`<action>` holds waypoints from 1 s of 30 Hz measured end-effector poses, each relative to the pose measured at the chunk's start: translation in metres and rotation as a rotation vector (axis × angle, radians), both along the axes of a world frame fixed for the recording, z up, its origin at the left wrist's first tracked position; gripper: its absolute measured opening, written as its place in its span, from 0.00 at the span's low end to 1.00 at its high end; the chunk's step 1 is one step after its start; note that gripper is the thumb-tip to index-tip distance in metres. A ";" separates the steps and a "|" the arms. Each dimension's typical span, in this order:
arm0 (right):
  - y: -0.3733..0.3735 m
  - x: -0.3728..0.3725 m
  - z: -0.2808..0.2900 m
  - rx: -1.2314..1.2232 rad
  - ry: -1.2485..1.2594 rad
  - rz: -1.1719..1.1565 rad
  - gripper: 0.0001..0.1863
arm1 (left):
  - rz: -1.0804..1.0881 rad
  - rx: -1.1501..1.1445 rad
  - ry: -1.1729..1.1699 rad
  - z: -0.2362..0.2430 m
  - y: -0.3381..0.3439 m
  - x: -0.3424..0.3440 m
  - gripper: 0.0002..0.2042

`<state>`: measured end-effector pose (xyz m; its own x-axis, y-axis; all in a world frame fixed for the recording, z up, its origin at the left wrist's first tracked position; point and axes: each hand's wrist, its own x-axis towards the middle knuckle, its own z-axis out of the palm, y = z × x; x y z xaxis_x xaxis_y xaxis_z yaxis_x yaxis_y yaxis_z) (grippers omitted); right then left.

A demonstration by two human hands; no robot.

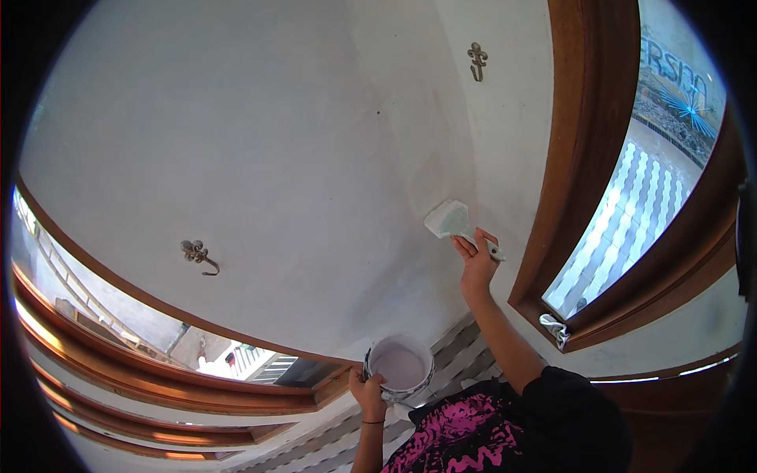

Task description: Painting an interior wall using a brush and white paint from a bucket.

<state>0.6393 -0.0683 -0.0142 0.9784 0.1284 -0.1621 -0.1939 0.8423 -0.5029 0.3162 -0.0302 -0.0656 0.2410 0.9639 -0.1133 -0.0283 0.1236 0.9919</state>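
The right hand (478, 260) is raised against the white wall (260, 158), its fingers wrapped around the handle of a wide putty knife (451, 220) — the pale blade sits flat on the plaster, just left of the brown wooden window frame (579, 158). Lower and nearer, the left hand (369, 392) grips the rim of a small white bucket (400, 367), fingers curled over its edge; pale paste fills the inside. The bucket hangs well apart from the knife, below it and to the left. Two ornate metal hooks are fixed to the wall — one (476, 60) high up near the frame, the other (197, 255) far to the left. A crumpled white rag (556, 329) lies on the window sill at the right. The person wears a black and pink top (481, 430).
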 end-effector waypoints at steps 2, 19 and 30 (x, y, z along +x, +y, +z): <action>-0.005 0.005 0.004 0.015 0.021 -0.002 0.11 | 0.051 -0.028 0.049 -0.019 0.005 -0.014 0.13; 0.020 -0.007 -0.017 -0.003 -0.162 0.035 0.10 | 0.203 -0.212 0.412 -0.137 0.013 -0.125 0.15; -0.003 -0.009 -0.082 -0.234 0.005 0.168 0.06 | -0.001 -0.126 0.855 -0.189 0.023 -0.176 0.11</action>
<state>0.6298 -0.0717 -0.0965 0.9456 0.2476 -0.2112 -0.3241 0.6589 -0.6788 0.1406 -0.0074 -0.2546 0.0253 0.9320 -0.3617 0.7215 0.2334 0.6519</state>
